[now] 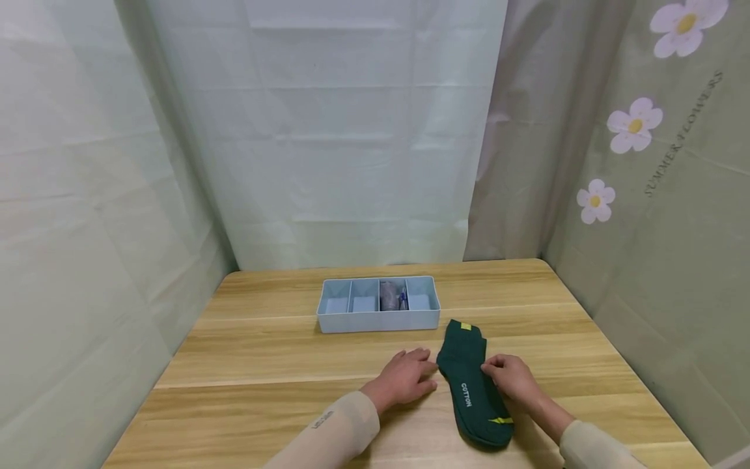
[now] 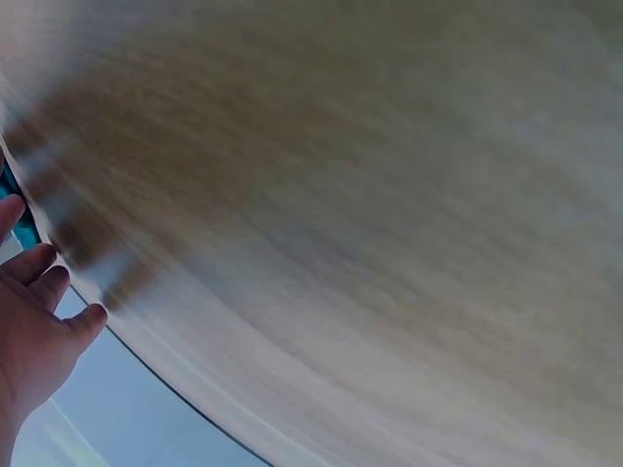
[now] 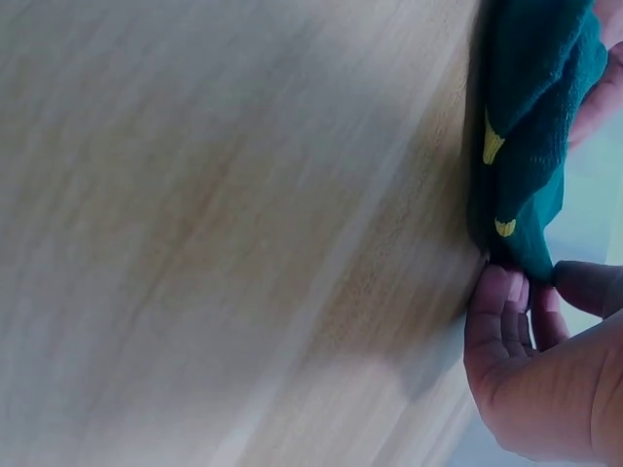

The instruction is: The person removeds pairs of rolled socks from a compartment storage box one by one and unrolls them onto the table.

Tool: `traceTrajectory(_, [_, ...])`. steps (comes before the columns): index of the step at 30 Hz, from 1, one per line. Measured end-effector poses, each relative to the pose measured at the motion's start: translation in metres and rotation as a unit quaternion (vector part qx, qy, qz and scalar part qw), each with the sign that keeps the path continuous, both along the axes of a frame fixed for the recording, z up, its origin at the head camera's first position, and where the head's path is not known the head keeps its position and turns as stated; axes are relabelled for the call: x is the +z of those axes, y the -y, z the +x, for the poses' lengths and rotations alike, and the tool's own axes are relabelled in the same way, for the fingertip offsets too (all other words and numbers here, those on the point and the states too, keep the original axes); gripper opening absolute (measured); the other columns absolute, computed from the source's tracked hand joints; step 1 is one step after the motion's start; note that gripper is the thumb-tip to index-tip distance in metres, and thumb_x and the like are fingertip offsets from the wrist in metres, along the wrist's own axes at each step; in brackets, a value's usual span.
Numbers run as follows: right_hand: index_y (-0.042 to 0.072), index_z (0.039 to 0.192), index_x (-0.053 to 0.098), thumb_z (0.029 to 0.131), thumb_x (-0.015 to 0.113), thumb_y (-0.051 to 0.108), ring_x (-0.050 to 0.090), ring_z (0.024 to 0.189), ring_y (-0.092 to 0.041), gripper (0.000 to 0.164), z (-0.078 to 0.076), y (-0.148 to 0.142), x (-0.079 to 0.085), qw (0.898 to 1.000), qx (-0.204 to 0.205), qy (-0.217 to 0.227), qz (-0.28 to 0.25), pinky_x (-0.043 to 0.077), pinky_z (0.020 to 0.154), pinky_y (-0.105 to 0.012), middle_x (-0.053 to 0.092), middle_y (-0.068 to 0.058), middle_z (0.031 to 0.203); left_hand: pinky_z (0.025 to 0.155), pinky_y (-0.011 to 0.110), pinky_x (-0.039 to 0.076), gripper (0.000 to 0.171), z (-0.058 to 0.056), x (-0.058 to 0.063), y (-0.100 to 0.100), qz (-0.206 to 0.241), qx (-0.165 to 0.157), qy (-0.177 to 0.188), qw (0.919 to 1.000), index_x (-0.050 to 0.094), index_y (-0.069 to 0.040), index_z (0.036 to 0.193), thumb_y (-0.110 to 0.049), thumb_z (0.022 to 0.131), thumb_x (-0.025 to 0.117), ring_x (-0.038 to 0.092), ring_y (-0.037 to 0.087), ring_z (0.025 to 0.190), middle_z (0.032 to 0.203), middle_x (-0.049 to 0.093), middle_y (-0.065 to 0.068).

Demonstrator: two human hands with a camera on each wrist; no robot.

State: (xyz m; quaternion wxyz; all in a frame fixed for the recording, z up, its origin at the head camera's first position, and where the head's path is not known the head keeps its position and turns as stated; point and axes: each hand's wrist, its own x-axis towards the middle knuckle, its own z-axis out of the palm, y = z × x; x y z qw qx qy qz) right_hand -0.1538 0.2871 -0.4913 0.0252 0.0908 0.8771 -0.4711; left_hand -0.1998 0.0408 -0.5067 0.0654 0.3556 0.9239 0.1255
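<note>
A pair of green socks [image 1: 469, 391] lay flat on a wooden table [image 1: 252, 365], at the lower right of the head view, between a person's two hands. Their long axis ran steeply down the frame, from the cuff [image 1: 459, 337] at upper left to the toe [image 1: 489, 432] at lower right. The right hand [image 1: 515, 380] had the closer hold, thumb and fingers pinching the right edge a little above mid-length; from that grip the fabric spread leftward, with the toe below, toward the bottom of the frame. The right wrist view showed the same pinch at its lower right. The left hand [image 1: 406, 378], fingers spread and holding nothing, rested across from it at the left edge; whether its fingertips touched the fabric could not be told. Up the frame, near the center, stood a blue tray [image 1: 377, 321], a gray item [image 1: 388, 296] in its third compartment from the left.
</note>
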Motion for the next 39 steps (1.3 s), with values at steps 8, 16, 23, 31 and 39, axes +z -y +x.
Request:
traceTrajectory(8, [-0.003,0.093,0.068,0.094,0.063,0.008,0.048,0.062,-0.018,0.012,-0.001,-0.001,-0.002,1.0,0.0,0.013,0.008,0.04,0.055,-0.029,0.05,-0.003,0.067,0.112,0.049,0.033,0.04,0.001,-0.001,-0.001,0.0,-0.025,-0.024,0.9994,0.063,-0.022,0.135,-0.037,0.099,0.059,0.038,0.022,0.141,0.148,0.049,0.008])
traceTrajectory(16, [-0.006,0.097,0.068,0.094,0.063,0.006,0.05,0.066,-0.019,0.013,0.0,-0.004,-0.003,1.0,-0.009,0.017,-0.001,0.044,0.057,-0.03,0.052,-0.005,0.071,0.114,0.048,0.031,0.041,0.004,0.003,-0.004,-0.019,-0.022,-0.012,0.9995,0.062,-0.022,0.137,-0.038,0.1,0.057,0.035,0.023,0.143,0.151,0.045,0.008])
traceTrajectory(23, [-0.008,0.101,0.068,0.095,0.062,0.006,0.051,0.063,-0.019,0.017,0.001,-0.016,0.0,1.0,-0.017,0.015,-0.008,0.046,0.055,-0.031,0.052,-0.004,0.07,0.113,0.047,0.032,0.04,0.004,0.003,-0.004,-0.02,-0.023,-0.02,0.9993,0.063,-0.022,0.136,-0.038,0.099,0.058,0.036,0.023,0.143,0.15,0.047,0.008])
traceTrajectory(31, [-0.009,0.103,0.067,0.096,0.06,0.008,0.053,0.069,-0.021,0.019,0.003,-0.031,0.004,0.999,-0.032,0.043,-0.01,0.051,0.057,-0.032,0.057,-0.007,0.079,0.113,0.047,0.032,0.039,0.002,0.003,-0.008,-0.015,-0.011,-0.023,0.9996,0.065,-0.02,0.133,-0.04,0.099,0.057,0.038,0.022,0.141,0.147,0.05,0.006])
traceTrajectory(39, [-0.008,0.108,0.067,0.098,0.06,0.013,0.052,0.066,-0.02,0.024,0.001,-0.031,0.001,0.997,-0.029,0.075,-0.019,0.048,0.057,-0.03,0.053,-0.006,0.073,0.113,0.045,0.034,0.053,0.006,0.005,-0.03,-0.014,0.019,-0.032,0.9992,0.061,-0.014,0.136,-0.05,0.098,0.056,0.04,0.017,0.14,0.148,0.05,0.0])
